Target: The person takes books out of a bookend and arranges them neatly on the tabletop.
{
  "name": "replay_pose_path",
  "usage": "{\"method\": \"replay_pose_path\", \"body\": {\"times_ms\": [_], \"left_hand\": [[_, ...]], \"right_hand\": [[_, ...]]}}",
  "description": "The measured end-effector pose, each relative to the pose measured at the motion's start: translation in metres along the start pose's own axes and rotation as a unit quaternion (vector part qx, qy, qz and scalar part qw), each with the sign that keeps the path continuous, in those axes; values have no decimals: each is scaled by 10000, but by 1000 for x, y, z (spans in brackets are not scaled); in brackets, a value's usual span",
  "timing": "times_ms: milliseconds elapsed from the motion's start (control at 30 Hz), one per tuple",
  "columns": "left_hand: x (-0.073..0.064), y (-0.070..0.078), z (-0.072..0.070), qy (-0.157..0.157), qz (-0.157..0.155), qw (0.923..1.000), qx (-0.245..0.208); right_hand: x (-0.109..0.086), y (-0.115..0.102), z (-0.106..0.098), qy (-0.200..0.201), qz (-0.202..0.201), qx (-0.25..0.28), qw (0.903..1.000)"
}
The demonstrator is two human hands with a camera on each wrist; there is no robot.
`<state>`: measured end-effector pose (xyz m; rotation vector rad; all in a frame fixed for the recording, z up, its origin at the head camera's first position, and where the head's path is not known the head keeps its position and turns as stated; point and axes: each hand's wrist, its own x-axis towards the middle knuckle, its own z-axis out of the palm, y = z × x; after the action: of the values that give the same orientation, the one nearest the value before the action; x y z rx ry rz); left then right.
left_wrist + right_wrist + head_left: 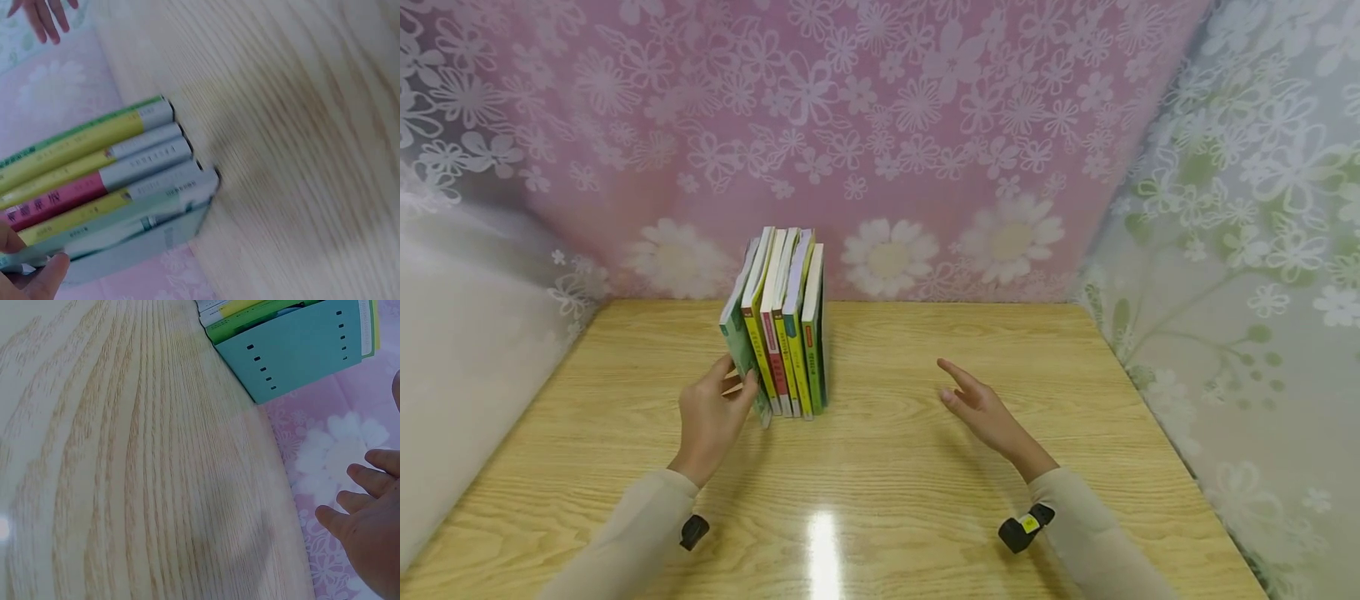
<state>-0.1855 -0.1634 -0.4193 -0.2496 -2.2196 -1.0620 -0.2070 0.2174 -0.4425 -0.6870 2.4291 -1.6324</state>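
Several books stand upright side by side in a row on the wooden table, spines toward me. At the row's left end is a pale green book (740,343), leaning slightly out of line with its neighbours. My left hand (711,417) pinches its spine low down, thumb on one side and fingers on the other. Beside it come yellow spines (760,354), a red one (780,371) and a green one (813,362). In the right wrist view, a teal panel with small slots (294,353) closes the right end. My right hand (988,417) hovers apart from the books, fingers extended, holding nothing.
The wood-grain table (887,467) reaches back to a pink flowered wall covering (880,150). A white side wall (467,350) rises at the left, a flowered one (1247,275) at the right. A black wrist device (1017,533) sits by the right sleeve.
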Motion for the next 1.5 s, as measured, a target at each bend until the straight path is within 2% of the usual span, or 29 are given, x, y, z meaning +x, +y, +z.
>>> {"method": "replay_pose_path", "body": {"times_ms": [167,367,533,667,800,1100,1200,1267,1500], "left_hand": [[-11,6,-4,110,-15,9997,-199],[-24,17,-17,340,47,9982,-490],[-28,25,-28,596,189,9946,-829],[-29,29,-34,657,181,9917,-1092],[-29,30,-41,675,137,9919,-1065],[-24,38,-69,824,246,9948,-540],[-22,40,-79,936,138,9942,-517],[-19,42,-87,1030,-53,9934,-493],[-6,42,-114,1291,-1062,9845,-529]], "right_hand": [[-1,1,0,-10,1,-53,10000],[-2,2,0,33,-165,-61,9998],[-1,2,-2,46,-312,-33,9995],[-1,4,-3,26,-286,-23,9996],[-2,6,-3,15,-231,0,9997],[-2,5,-4,81,-224,-11,9997],[-2,6,-3,80,-216,-28,9997],[-2,7,-3,72,-211,-16,9997],[-2,8,-3,16,-226,107,9997]]}}
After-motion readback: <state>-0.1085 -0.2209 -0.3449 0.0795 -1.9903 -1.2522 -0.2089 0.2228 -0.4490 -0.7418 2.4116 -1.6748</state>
